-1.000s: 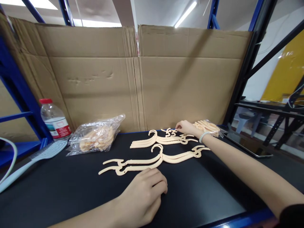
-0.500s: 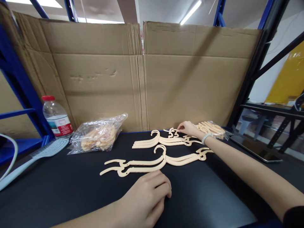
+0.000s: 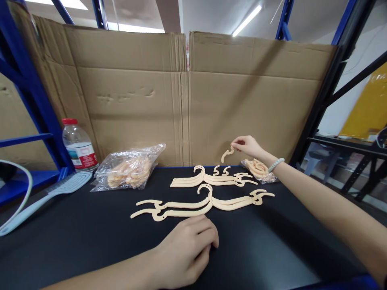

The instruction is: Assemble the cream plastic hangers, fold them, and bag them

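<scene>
My right hand (image 3: 246,146), with a beaded bracelet at its wrist, pinches a small cream hooked hanger piece (image 3: 226,154) in the air above the table's far side. Below it lie two similar small pieces (image 3: 225,172), beside a stack of cream hanger parts (image 3: 187,182) with hooks and arm ends. Nearer to me is a pair of cream clothes hangers (image 3: 187,209), nested together, their hooks at the middle. My left hand (image 3: 192,247) rests on the black table just in front of them, fingers curled, with nothing visible in it.
A clear bag of hanger parts (image 3: 130,169) lies at the left, another bag (image 3: 260,170) at the right under my right forearm. At far left are a bottle (image 3: 80,147) with a red cap and a pale hairbrush (image 3: 68,186). A cardboard wall (image 3: 133,100) closes the back.
My right hand has risen from the table's far side with a small hooked piece pinched in its fingers. My left hand stays in place. The view has shifted slightly.
</scene>
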`<action>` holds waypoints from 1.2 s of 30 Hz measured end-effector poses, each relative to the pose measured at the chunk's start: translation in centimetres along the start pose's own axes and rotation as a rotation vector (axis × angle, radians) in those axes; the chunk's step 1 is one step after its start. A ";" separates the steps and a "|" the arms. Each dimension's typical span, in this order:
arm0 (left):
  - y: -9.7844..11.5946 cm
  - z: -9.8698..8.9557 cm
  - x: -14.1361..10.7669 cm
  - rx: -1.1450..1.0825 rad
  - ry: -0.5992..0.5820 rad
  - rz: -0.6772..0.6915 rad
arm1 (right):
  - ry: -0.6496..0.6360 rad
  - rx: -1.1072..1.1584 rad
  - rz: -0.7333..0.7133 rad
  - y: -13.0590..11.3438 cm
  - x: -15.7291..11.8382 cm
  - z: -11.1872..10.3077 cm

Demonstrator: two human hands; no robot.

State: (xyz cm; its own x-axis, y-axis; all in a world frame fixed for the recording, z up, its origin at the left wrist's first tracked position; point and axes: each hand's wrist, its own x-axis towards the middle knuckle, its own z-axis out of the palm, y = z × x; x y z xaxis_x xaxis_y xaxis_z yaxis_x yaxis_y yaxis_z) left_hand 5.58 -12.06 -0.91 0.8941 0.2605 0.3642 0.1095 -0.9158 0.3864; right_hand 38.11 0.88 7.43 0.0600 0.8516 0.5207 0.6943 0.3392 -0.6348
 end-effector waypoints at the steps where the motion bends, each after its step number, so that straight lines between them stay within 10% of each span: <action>1: 0.0 0.0 0.0 -0.044 0.019 -0.023 | -0.016 0.064 0.021 -0.7 -0.4 0.0; 9: 0.9 0.1 0.8 -1.005 0.354 -0.637 | -0.333 0.807 0.264 -7.7 -10.5 5.1; 15: 1.3 -0.1 0.8 -1.058 0.620 -0.660 | -0.544 0.875 0.390 -10.9 -16.6 8.6; 21: 0.0 -0.4 0.6 -1.003 0.674 -0.645 | -0.581 0.676 0.239 -8.5 -13.2 7.3; 26: -0.6 -1.2 0.7 -0.993 0.764 -0.686 | -0.309 -0.095 -0.148 -3.6 -9.5 6.4; 36: -1.4 -1.9 1.0 -1.034 0.814 -0.642 | -0.355 -0.162 -0.182 -0.6 -9.0 6.9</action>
State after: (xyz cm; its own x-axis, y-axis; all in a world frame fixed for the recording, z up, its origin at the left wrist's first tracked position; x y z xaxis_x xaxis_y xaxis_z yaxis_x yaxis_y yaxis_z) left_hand 5.46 -9.94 0.49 0.2872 0.9489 0.1309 -0.2812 -0.0471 0.9585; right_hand 32.24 -4.26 -0.83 -0.3054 0.8777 0.3692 0.7757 0.4542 -0.4382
